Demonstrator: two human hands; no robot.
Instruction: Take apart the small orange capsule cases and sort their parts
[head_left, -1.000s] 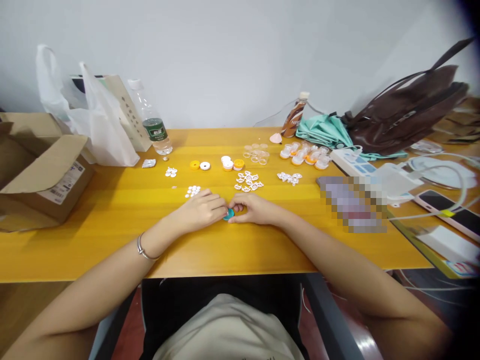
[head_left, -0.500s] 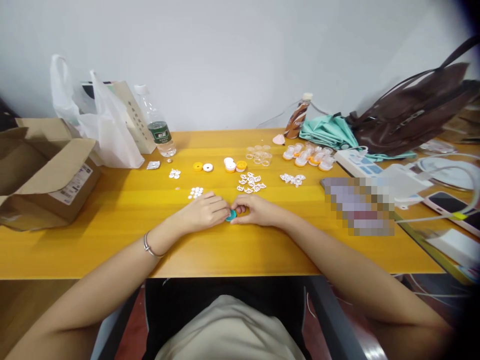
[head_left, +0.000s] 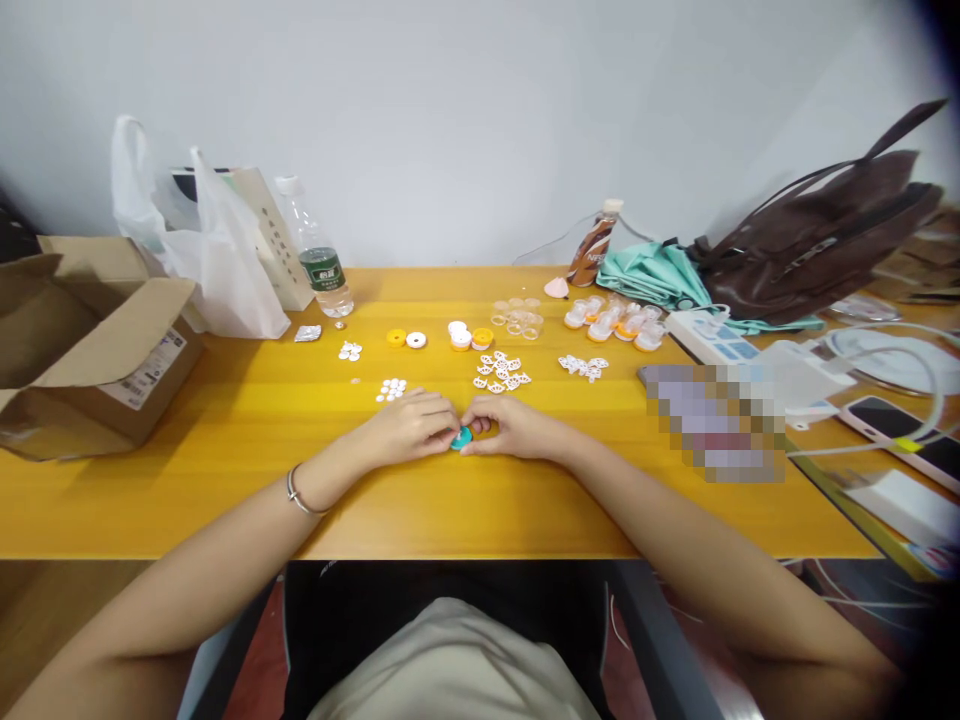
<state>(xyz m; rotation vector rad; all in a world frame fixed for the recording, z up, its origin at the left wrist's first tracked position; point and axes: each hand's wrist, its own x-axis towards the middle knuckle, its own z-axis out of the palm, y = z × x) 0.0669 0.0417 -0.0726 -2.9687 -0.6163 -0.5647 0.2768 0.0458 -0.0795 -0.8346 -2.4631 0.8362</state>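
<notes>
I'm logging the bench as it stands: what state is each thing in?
Teal disc: pinched between both hands.
Left hand: closed on the disc.
Right hand: closed on the disc.
Cardboard box: flaps open.
Water bottle: upright, capped.
Brown drink bottle: upright, capped.
Phone: screen dark.

small teal disc [head_left: 460,438], flat on table, between fingertips

Bare table [head_left: 480,500] lay open on the near side of the left hand [head_left: 411,428] and right hand [head_left: 510,426], and out to the left as far as the cardboard box [head_left: 90,350]. Just beyond the fingers the way was littered with small white parts [head_left: 501,370], white discs [head_left: 391,387] and orange caps [head_left: 471,336]. Farther back stood a water bottle [head_left: 319,262] and a plastic bag [head_left: 217,260], while a power strip [head_left: 712,335] and a phone [head_left: 904,425] crowded the right.
</notes>
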